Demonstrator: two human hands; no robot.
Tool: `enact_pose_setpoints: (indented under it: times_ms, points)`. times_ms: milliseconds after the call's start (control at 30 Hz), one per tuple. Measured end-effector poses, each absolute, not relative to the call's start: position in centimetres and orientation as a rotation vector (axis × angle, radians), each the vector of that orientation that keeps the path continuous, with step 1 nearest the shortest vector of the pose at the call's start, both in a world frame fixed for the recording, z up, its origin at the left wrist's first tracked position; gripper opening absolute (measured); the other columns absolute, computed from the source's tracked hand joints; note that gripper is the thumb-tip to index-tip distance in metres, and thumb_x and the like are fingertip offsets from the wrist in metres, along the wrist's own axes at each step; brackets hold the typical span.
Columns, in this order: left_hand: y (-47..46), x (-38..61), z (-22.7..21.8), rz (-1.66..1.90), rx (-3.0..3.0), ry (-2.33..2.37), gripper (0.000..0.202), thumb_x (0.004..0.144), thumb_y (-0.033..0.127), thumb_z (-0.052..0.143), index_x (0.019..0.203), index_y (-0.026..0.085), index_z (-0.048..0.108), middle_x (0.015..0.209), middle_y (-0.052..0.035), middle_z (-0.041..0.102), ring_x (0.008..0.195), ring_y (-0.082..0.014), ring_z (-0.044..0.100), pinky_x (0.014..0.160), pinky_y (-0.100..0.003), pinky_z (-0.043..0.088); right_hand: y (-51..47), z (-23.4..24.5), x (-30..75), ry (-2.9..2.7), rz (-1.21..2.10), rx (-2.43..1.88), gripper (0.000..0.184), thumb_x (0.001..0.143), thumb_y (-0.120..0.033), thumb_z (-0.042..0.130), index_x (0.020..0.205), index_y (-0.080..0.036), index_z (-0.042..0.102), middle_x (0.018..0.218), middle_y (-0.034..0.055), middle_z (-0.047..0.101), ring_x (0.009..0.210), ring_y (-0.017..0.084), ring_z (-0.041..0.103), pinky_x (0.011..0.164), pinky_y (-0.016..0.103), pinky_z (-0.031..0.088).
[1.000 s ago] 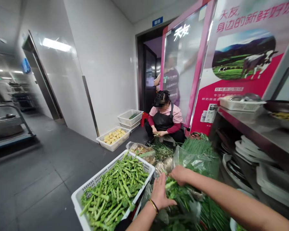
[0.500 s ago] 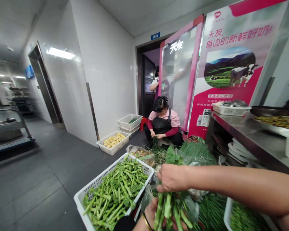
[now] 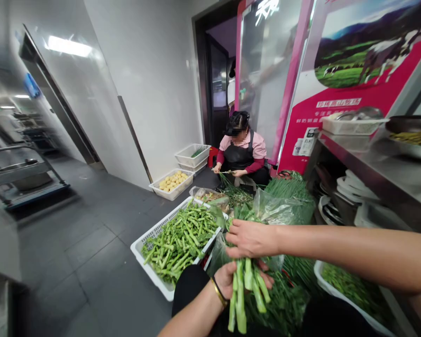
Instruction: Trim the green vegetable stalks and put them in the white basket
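Note:
A bunch of thick green leafy-vegetable stems [image 3: 241, 295] hangs between my hands, cut ends toward me and leaves pointing away. My left hand [image 3: 228, 278], with a gold bangle at the wrist, is closed around the stems from below. Over the upper part of the bunch lies my right hand [image 3: 250, 238], its fingers wrapped round the stems near the leaves. Just left of my hands stands a white basket [image 3: 150, 271] heaped with cut green stems [image 3: 185, 236]. Clear plastic bags [image 3: 277, 208] lie behind the bunch.
A co-worker [image 3: 243, 150] squats ahead, handling thin greens. White baskets with potatoes [image 3: 173, 181] and greens [image 3: 198, 152] line the wall. Long green stalks [image 3: 289, 189] lie ahead right; another white basket [image 3: 354, 292] sits at right. A steel shelf [image 3: 372, 173] and a trolley [image 3: 24, 180] flank the space.
The view has tilted downward, showing more of the bunch and my legs. Both hands still grip the stems. The co-worker's hands have moved apart.

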State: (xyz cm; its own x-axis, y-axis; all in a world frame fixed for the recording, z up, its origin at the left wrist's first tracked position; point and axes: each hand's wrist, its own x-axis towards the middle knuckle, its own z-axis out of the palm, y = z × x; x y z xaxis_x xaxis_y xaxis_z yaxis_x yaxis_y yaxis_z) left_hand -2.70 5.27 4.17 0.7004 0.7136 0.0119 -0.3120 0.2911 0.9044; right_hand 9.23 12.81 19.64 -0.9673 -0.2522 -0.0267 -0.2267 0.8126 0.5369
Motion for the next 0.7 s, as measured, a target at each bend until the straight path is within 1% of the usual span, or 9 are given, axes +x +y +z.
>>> enact_pose_setpoints:
  times_ms: [100, 200, 267, 300, 400, 533, 600, 667, 700]
  points:
    - [5.6, -2.3, 4.2, 0.826, 0.925, 0.56, 0.075, 0.065, 0.058, 0.046, 0.119, 0.006, 0.052, 0.114, -0.0222, 0.061, 0.114, -0.032, 0.054, 0.087, -0.045, 0.046, 13.2, 18.4, 8.8, -2.944, -0.905, 0.264, 0.012, 0.089, -0.025, 0.046, 0.088, -0.017, 0.055, 0.074, 0.0042, 0.054, 0.069, 0.019, 0.05, 0.064, 0.034, 0.033]
    - [6.1, -2.2, 4.4, 0.88, 0.83, 0.623, 0.053, 0.071, 0.045, 0.045, 0.106, 0.007, 0.059, 0.103, -0.0194, 0.066, 0.096, -0.0289, 0.064, 0.07, -0.037, 0.049, 13.3, 17.7, 8.6, -2.935, -0.929, 0.217, 0.012, 0.086, -0.026, 0.051, 0.089, -0.016, 0.057, 0.078, 0.0053, 0.057, 0.075, 0.02, 0.053, 0.075, 0.039, 0.037]
    - [6.5, -2.1, 4.6, 0.925, 0.735, 0.617, 0.044, 0.067, 0.041, 0.051, 0.094, 0.008, 0.063, 0.087, -0.0163, 0.069, 0.078, -0.0271, 0.066, 0.061, -0.033, 0.048, 13.4, 17.1, 8.7, -2.91, -0.969, 0.125, 0.019, 0.081, -0.029, 0.057, 0.094, -0.016, 0.059, 0.086, 0.008, 0.061, 0.087, 0.024, 0.055, 0.089, 0.046, 0.035]
    - [6.8, -2.1, 4.6, 0.927, 0.672, 0.606, 0.04, 0.064, 0.037, 0.054, 0.089, 0.007, 0.063, 0.081, -0.0149, 0.069, 0.073, -0.0256, 0.066, 0.059, -0.031, 0.048, 13.5, 16.8, 8.7, -2.891, -0.984, 0.068, 0.024, 0.079, -0.031, 0.059, 0.098, -0.015, 0.06, 0.092, 0.0099, 0.062, 0.095, 0.028, 0.054, 0.095, 0.05, 0.032]
    - [7.6, -1.8, 4.4, 0.953, 0.519, 0.586, 0.025, 0.056, 0.023, 0.059, 0.075, 0.007, 0.064, 0.065, -0.01, 0.066, 0.06, -0.0193, 0.063, 0.058, -0.027, 0.048, 13.7, 16.1, 9.1, -2.824, -0.942, -0.06, 0.033, 0.08, -0.026, 0.057, 0.111, -0.017, 0.059, 0.112, 0.0123, 0.061, 0.118, 0.034, 0.045, 0.102, 0.058, 0.024]
    - [7.8, -1.7, 4.2, 0.985, 0.435, 0.525, 0.019, 0.055, 0.021, 0.06, 0.07, 0.009, 0.062, 0.059, -0.0061, 0.063, 0.052, -0.0158, 0.059, 0.054, -0.026, 0.046, 13.9, 17.2, 10.9, -2.705, -0.644, -0.227, 0.046, 0.082, -0.014, 0.048, 0.127, -0.022, 0.049, 0.132, 0.0081, 0.051, 0.131, 0.032, 0.035, 0.106, 0.058, 0.023]
    - [7.6, -2.1, 4.1, 0.992, 0.424, 0.514, 0.021, 0.056, 0.021, 0.059, 0.073, 0.01, 0.062, 0.061, -0.0061, 0.063, 0.053, -0.0164, 0.06, 0.053, -0.026, 0.046, 13.7, 17.4, 12.7, -2.581, -0.42, -0.419, 0.048, 0.083, -0.013, 0.047, 0.13, -0.023, 0.046, 0.134, 0.0084, 0.048, 0.131, 0.03, 0.035, 0.105, 0.055, 0.027]
    - [7.4, -2.6, 4.0, 0.988, 0.415, 0.55, 0.021, 0.056, 0.02, 0.059, 0.074, 0.01, 0.063, 0.062, -0.0064, 0.064, 0.053, -0.0172, 0.06, 0.053, -0.027, 0.046, 13.3, 16.3, 14.4, -2.378, -0.137, -0.713, 0.044, 0.084, -0.021, 0.051, 0.128, -0.02, 0.049, 0.126, 0.0118, 0.054, 0.121, 0.031, 0.046, 0.097, 0.05, 0.039]
    - [7.3, -2.9, 3.9, 0.975, 0.408, 0.57, 0.021, 0.055, 0.02, 0.06, 0.073, 0.01, 0.063, 0.062, -0.0066, 0.065, 0.053, -0.0172, 0.06, 0.053, -0.027, 0.046, 13.0, 15.2, 15.0, -2.284, 0.044, -0.856, 0.04, 0.084, -0.027, 0.053, 0.123, -0.019, 0.052, 0.115, 0.0122, 0.06, 0.11, 0.029, 0.054, 0.088, 0.046, 0.045]
